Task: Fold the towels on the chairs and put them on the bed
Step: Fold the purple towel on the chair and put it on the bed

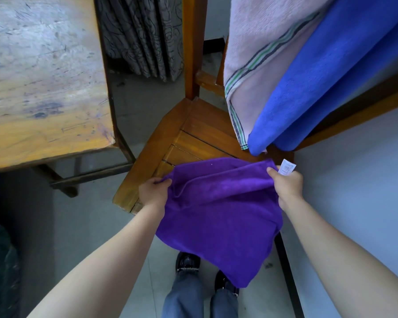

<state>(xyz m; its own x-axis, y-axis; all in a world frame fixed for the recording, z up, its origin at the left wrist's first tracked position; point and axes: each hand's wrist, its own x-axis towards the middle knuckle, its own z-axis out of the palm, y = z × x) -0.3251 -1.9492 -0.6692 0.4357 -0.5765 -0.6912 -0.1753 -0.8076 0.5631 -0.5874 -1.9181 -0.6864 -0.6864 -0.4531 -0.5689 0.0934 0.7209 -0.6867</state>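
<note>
- The desk (44,76) fills the left of the room, its wooden top scuffed and ink-stained; nothing of the task lies on it, and no bed is in sight from here.
- The chair (193,138) stands between the desk and the wall, its slatted seat bare, which gives a flat place to work over.
- A blue towel (319,88) hangs over the chair back on the right, draped long and smooth, waiting its turn.
- A pale pink towel (257,65) with a green and dark striped border hangs just beside the blue one, touching it, and partly tucked under it.
- The purple towel (218,210) is the one in hand: it is held up over the front edge of the seat and hangs down toward the person's shoes. It looks soft and thick, with a loose ridge running across near the top edge, so I judge a fold is only starting.
- The left hand (154,191) is closed on the towel's top left corner.
- The right hand (285,183) pinches the top right corner; holding both corners apart keeps the edge straight for folding.
- A small white label (286,167) sticks out at the right hand's corner.
</note>
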